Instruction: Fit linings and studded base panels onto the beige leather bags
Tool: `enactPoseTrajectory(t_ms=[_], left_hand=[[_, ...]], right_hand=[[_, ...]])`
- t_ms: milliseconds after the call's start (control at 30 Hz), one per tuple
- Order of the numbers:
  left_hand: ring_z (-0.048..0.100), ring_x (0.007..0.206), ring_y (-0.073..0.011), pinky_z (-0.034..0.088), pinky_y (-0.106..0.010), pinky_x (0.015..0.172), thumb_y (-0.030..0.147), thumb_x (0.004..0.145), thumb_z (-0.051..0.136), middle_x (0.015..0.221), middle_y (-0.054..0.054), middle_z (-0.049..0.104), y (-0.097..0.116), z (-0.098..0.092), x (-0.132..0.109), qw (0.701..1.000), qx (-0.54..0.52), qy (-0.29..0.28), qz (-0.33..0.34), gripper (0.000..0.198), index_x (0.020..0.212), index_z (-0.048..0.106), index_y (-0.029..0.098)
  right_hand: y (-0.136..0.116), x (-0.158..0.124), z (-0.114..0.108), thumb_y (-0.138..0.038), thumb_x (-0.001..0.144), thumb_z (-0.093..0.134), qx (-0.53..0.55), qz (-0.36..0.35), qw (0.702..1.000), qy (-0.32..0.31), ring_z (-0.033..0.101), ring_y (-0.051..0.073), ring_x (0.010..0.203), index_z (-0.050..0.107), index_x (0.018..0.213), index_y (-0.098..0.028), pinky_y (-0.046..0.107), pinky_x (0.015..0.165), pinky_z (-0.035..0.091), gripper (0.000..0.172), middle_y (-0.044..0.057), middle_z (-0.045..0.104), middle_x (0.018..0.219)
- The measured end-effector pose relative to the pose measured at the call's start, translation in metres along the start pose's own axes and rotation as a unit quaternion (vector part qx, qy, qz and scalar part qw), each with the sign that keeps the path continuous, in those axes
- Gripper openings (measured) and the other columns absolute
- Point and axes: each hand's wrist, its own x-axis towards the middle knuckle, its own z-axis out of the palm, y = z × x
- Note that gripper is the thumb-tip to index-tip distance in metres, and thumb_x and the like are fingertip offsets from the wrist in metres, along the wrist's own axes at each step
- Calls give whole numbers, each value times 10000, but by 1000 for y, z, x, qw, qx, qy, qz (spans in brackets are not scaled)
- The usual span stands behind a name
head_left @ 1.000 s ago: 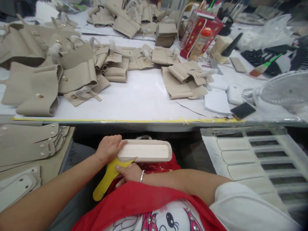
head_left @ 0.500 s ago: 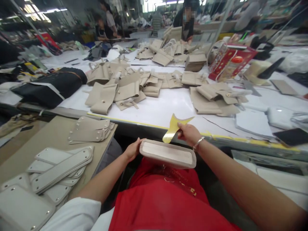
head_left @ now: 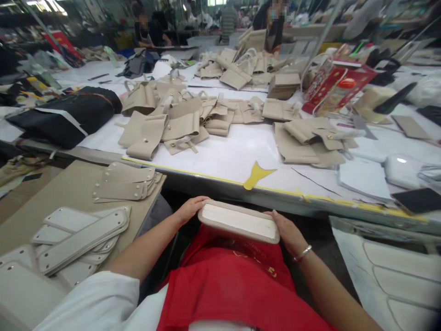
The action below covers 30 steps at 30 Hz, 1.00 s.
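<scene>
Above my red apron, both hands hold a beige panel (head_left: 239, 222) with rounded corners, a raised rim and a pale inner face. My left hand (head_left: 191, 209) grips its left end, the fingertips at the upper corner. Around the right end is my right hand (head_left: 288, 233), a bracelet on its wrist; part of its fingers is hidden behind the panel. A yellow fan-shaped piece (head_left: 258, 175) lies on the table's near edge, just beyond the panel and apart from both hands.
Several beige leather pieces (head_left: 179, 120) with straps lie across the white table (head_left: 237, 151). To the left, a board (head_left: 69, 181) carries stacked riveted panels (head_left: 82, 234). A black bundle (head_left: 69, 115), a red bag (head_left: 339, 85) and a dark phone-like slab (head_left: 416, 201) rest on the table.
My right hand has let go of the yellow piece, which now lies on the table edge, and has taken the panel's right end. My left hand stays on the left end.
</scene>
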Motion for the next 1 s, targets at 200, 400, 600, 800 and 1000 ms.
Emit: enactPoseTrajectory(t_ms=[200,400,600,800,1000], left_hand=[[508,1129,-244,342,-384,996,492,792,476,1213,-118,571,15,-8,-4,983,179,-41,12,540,1184,547,127],[284,1307,-287,250,-408,1070,550,579,681,1435,-140,300,27,-3,-5,811,540,-141,175,961,1375,302,166],[371,1243,-309,306,-383,1030,533,492,726,1372,-165,375,43,3,9,738,625,-204,149,1028,1357,320,154],[499,1073,-256,382,-314,945,450,546,713,1202,-121,481,50,7,9,738,632,-183,153,859,1282,392,147],[501,1069,-281,388,-333,928,469,514,729,1192,-132,487,53,10,9,751,618,-185,139,894,1278,393,148]], right_hand=[[11,-7,5,-571,875,288,-14,-55,998,-7,570,193,1019,603,1075,-142,305,920,428,568,102,623,1100],[17,-32,-22,-496,708,626,-141,-122,978,-89,398,229,1231,308,1363,-148,383,1031,314,807,141,376,1379],[-20,-18,-26,-440,524,764,-412,-182,880,-149,453,298,1156,321,1342,-97,401,983,353,991,200,439,1281],[-34,1,-30,-513,529,730,-493,-189,829,-185,548,296,987,438,1233,-122,365,836,435,857,153,546,1133],[-38,0,-28,-520,516,730,-499,-175,827,-190,548,297,997,432,1243,-124,354,838,427,879,153,537,1171]])
